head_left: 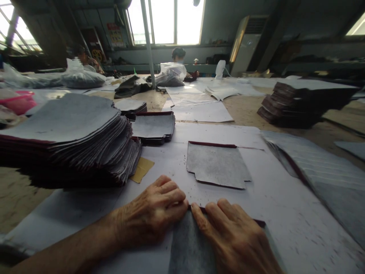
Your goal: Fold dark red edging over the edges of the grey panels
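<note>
One grey-backed panel (186, 247) with a dark edge (260, 223) lies on a white sheet (171, 163) in the head view. The left hand (154, 211) bunches its fingertips at the edge's left end; the right hand (238, 238) lies over it, fingers bent. Whether either pinches, I cannot tell. Beyond lies a notched panel (218, 165); left, a tall stack (65, 118).

Bright windows (163, 23), dim grey wall (219, 24), slim pole (148, 43)
</note>
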The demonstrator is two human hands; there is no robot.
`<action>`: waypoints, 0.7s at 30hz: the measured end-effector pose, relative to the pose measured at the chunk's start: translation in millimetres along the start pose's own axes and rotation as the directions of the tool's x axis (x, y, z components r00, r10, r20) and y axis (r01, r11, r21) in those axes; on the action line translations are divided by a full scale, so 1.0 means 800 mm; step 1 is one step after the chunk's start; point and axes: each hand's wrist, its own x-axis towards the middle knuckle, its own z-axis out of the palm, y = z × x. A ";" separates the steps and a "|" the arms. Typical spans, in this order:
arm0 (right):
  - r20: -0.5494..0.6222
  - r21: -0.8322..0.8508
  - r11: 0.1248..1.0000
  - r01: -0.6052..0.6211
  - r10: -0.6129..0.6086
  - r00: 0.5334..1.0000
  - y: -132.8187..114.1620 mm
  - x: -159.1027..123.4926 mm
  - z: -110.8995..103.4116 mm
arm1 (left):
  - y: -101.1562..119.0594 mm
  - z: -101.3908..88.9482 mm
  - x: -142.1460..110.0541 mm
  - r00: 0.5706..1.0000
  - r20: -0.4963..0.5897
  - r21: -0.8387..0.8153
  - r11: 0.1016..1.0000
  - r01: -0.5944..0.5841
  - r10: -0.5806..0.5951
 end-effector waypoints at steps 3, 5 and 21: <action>0.016 -0.013 1.000 0.000 0.000 1.000 0.000 -0.001 -0.001 | 0.000 -0.011 -0.001 0.988 -0.062 -0.181 0.975 0.128 -0.141; 0.030 -0.012 1.000 -0.004 0.004 1.000 0.000 -0.002 -0.001 | 0.007 -0.017 -0.004 0.975 -0.113 -0.252 0.955 0.157 -0.190; 0.046 0.136 0.990 -0.038 0.032 0.998 0.025 0.010 -0.008 | 0.064 -0.014 -0.015 0.954 0.065 0.342 0.904 0.255 -0.294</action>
